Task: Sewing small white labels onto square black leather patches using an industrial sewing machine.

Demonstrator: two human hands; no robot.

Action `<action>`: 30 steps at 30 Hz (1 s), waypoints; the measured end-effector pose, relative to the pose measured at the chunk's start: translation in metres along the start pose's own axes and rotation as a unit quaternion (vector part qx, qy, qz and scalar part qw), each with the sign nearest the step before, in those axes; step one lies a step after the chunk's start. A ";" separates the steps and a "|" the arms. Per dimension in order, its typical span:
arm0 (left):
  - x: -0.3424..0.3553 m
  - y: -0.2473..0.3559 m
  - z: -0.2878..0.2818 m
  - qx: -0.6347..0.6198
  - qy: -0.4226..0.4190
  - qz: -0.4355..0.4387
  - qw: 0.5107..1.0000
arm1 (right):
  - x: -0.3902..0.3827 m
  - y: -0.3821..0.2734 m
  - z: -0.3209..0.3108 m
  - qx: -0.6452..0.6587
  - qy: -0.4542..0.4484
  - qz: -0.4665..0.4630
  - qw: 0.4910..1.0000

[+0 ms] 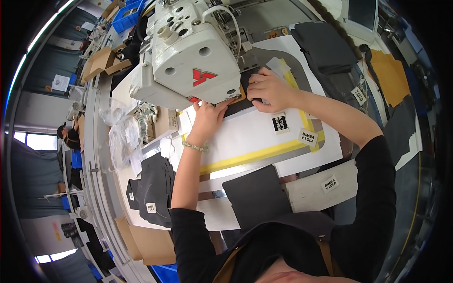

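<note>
Hands (pixel 207 115) (pixel 269 89) pressing dark fabric piece (pixel 240 101), under sewing machine (pixel 188 52)

Sewing machine (pixel 188 56): glossy white painted metal. Dark fabric piece (pixel 257 195): matt cloth. Template board (pixel 245 137): smooth white surface with yellow tape edging.

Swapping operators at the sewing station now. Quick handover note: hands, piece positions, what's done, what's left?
Left hand: flat on the dark fabric piece, fingertips at the sewing machine head.
Right hand: pressing the same piece from the other side.
The piece lies on a white template with yellow tape border.
Done: piece positioned under the head; whether any stitching is done cannot be seen.
Left: loose dark panel near the body, stack of dark pieces on the left.
</note>
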State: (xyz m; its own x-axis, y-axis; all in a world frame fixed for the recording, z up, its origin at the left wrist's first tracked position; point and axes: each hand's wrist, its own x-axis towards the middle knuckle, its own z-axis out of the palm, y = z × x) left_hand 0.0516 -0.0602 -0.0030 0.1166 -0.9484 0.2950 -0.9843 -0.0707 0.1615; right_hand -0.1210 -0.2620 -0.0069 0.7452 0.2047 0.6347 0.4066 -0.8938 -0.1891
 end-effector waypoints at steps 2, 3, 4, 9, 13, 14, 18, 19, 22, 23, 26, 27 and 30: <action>0.001 0.000 -0.002 0.000 0.011 0.011 1.000 | -0.001 0.000 0.000 0.001 -0.003 0.009 1.000; 0.000 0.000 -0.004 0.002 0.003 0.004 1.000 | -0.001 0.000 0.001 0.004 -0.006 0.019 1.000; 0.000 0.001 -0.004 0.004 -0.006 -0.003 1.000 | -0.001 0.001 0.001 0.003 -0.006 0.018 1.000; 0.000 -0.005 -0.009 0.020 -0.029 -0.007 0.999 | 0.001 0.003 0.005 -0.005 0.022 0.045 0.999; -0.012 -0.019 -0.025 0.044 -0.047 0.007 0.998 | 0.002 0.004 0.006 -0.013 0.018 0.042 0.999; -0.013 -0.019 -0.029 0.045 -0.046 0.006 0.998 | 0.002 0.004 0.006 -0.013 0.011 0.047 0.999; -0.015 -0.014 -0.043 0.031 -0.039 -0.002 0.999 | -0.001 0.005 0.004 -0.020 0.006 0.050 0.999; -0.017 -0.013 -0.047 0.032 -0.044 0.008 0.998 | -0.001 0.004 0.002 -0.019 0.005 0.045 0.999; -0.016 -0.005 -0.047 0.031 -0.037 0.086 0.995 | -0.010 -0.002 -0.008 -0.016 -0.020 0.056 0.998; -0.013 0.001 -0.044 0.030 -0.032 0.084 0.996 | -0.020 -0.003 -0.015 -0.023 -0.030 0.061 0.997; -0.007 0.023 -0.039 0.085 -0.057 0.159 0.982 | -0.028 -0.004 -0.021 -0.033 -0.029 0.061 0.997; -0.006 0.025 -0.037 0.085 -0.052 0.155 0.983 | -0.029 -0.004 -0.021 -0.034 -0.015 0.060 0.997; -0.006 0.027 -0.028 0.090 -0.047 0.154 0.983 | -0.024 -0.008 -0.021 -0.046 -0.006 0.057 0.997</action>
State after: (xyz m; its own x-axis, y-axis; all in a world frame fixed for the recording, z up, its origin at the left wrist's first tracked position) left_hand 0.0278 -0.0477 0.0257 -0.1956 -0.9571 0.2138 -0.9794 0.1795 -0.0928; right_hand -0.1536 -0.2680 -0.0044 0.7910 0.1034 0.6031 0.2681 -0.9445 -0.1897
